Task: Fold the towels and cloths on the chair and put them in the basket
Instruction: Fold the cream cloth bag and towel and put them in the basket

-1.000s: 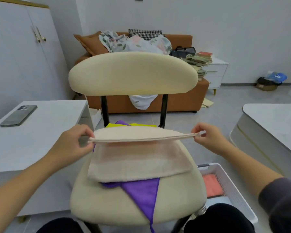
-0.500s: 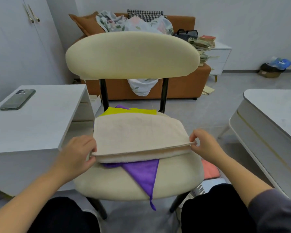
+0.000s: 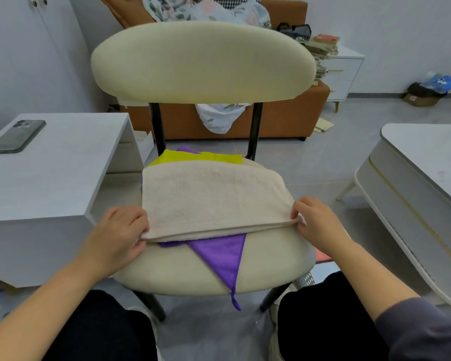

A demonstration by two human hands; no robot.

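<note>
Both hands (image 3: 117,238) (image 3: 315,225) pinch beige towel (image 3: 211,199); basket (image 3: 307,278) mostly hidden.

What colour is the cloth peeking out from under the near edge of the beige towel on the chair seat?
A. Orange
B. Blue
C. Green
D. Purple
D: a purple cloth sticks out in a triangle from under the beige towel, its tip hanging over the seat's front edge.

The cream chair (image 3: 193,272) seat carries a stack of cloths: a purple cloth (image 3: 223,252) lowest, one corner hanging over the front edge, a yellow cloth (image 3: 198,157) showing at the back, perhaps atop the purple, and a folded beige towel (image 3: 211,199) over both
</note>
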